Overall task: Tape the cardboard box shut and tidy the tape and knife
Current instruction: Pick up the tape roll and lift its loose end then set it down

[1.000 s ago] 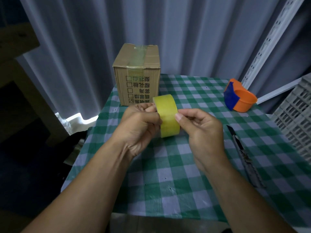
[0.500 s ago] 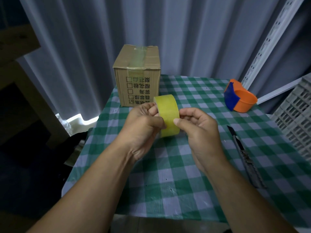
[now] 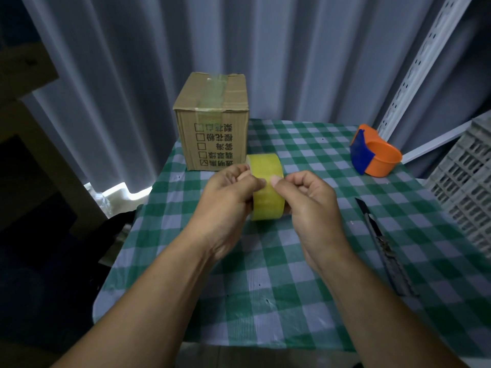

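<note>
Both hands are on the yellow tape roll (image 3: 267,192), held up over the green checked tablecloth (image 3: 292,261): left hand (image 3: 228,192) wrapped around its side, right hand (image 3: 305,197) pinching the face with its thumb. Cardboard box (image 3: 212,123) sits just behind, tape already across its top. Knife (image 3: 382,243) lies off to the right, near an orange dispenser (image 3: 374,155).

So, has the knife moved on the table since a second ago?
No. The knife lies at the same spot on the checked cloth, right of both hands, same angle, untouched.
</note>
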